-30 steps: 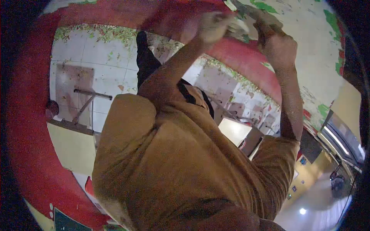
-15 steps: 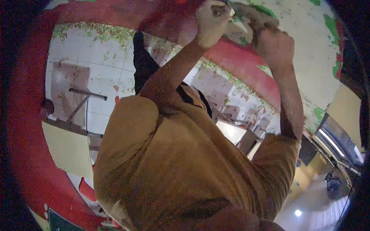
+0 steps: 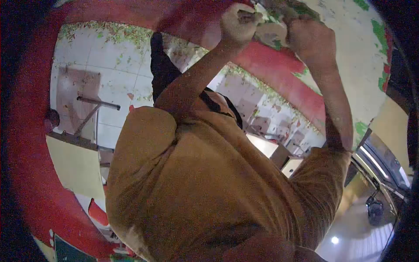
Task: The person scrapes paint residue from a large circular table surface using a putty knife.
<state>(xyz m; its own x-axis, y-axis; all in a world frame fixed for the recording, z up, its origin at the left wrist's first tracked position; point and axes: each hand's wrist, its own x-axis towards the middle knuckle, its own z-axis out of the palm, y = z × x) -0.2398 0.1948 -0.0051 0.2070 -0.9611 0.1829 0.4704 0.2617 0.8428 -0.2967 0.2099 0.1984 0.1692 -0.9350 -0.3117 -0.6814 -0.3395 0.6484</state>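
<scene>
Both my hands are raised at the top of the view, close to a cream wall [image 3: 349, 65] with peeling paint and green patches. My left hand [image 3: 239, 26] is closed, its fingers curled around a small dark grey thing [image 3: 247, 17] that I cannot identify. Just beyond its fingertips shows a pale, bright edge. To the right, my right hand [image 3: 313, 43] forms a fist near the wall; whatever its fingers hold is hidden and the area is blurred. A grey-brown bare patch [image 3: 270, 32] lies between the two hands.
A red band [image 3: 275, 65] runs below the cream surface. Leaf-like green and brown flakes [image 3: 109, 35] litter the white tiled floor [image 3: 118, 61]. At left are a metal stand [image 3: 98, 105] and a cream panel [image 3: 74, 163]. A pale box [image 3: 262, 145] stands behind my body.
My right hand and forearm have shifted slightly right, with the elbow moving outward. My left hand has moved slightly down and stays closed. The camera view has shifted slightly.
</scene>
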